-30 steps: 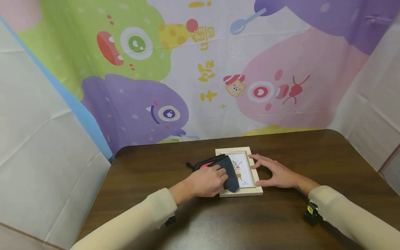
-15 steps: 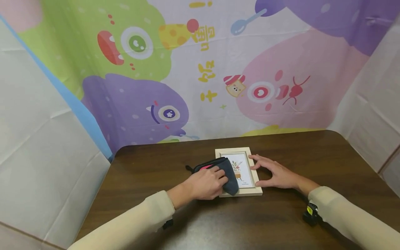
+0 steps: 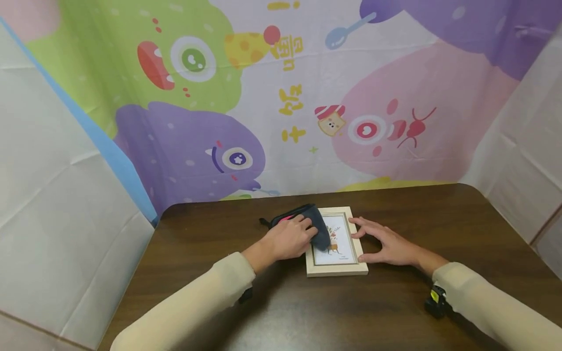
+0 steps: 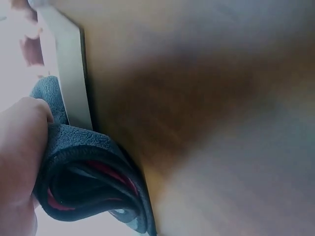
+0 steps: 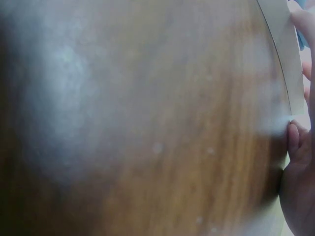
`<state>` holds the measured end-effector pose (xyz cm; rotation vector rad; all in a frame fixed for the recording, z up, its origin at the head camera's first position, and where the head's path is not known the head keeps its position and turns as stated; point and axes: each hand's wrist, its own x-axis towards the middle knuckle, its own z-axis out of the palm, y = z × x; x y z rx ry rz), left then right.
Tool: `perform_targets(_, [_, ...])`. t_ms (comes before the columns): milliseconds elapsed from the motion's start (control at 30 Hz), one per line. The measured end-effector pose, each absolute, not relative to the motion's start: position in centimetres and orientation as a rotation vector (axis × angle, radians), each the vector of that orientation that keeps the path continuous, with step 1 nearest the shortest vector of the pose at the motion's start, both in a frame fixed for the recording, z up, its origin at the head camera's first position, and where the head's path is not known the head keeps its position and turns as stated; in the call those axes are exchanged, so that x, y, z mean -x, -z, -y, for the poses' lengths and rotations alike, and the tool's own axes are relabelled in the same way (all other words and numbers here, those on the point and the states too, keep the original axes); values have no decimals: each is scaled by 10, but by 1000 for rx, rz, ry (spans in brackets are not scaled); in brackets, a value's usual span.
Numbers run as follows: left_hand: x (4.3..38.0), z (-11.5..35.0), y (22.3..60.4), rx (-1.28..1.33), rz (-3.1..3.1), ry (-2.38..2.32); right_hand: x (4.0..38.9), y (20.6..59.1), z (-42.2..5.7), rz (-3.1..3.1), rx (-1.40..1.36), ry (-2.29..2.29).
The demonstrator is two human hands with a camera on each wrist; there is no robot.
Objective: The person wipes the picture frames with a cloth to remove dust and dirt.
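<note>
A light wooden picture frame lies flat on the table, with a plant drawing behind its pane. My left hand grips a folded dark grey-blue cloth with black edging and pink inside. That cloth lies over the frame's left part and covers some of the picture. In the left wrist view, the cloth's rolled layers show beside the frame's side. My right hand touches the frame's right border with spread fingers and thumb. Only part of this hand appears in the right wrist view.
The brown wooden table has rounded far corners. Behind it hangs a cartoon-printed curtain. Pale panels stand on the left and right. A small black device is strapped at the right sleeve.
My left hand first slid the cloth slightly nearer, then farther away across the picture. The frame's near left corner is now uncovered. My right hand and the frame have hardly moved.
</note>
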<state>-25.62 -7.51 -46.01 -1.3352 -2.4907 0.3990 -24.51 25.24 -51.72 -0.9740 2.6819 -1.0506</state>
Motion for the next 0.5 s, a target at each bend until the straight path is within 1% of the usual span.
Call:
perform_targets(233, [284, 68, 458, 1264, 2552, -457, 245, 515, -251, -2682, 965, 1053])
perform_targets(500, [287, 65, 455, 1272, 2593, -525, 245, 517, -252, -2686, 971, 1044])
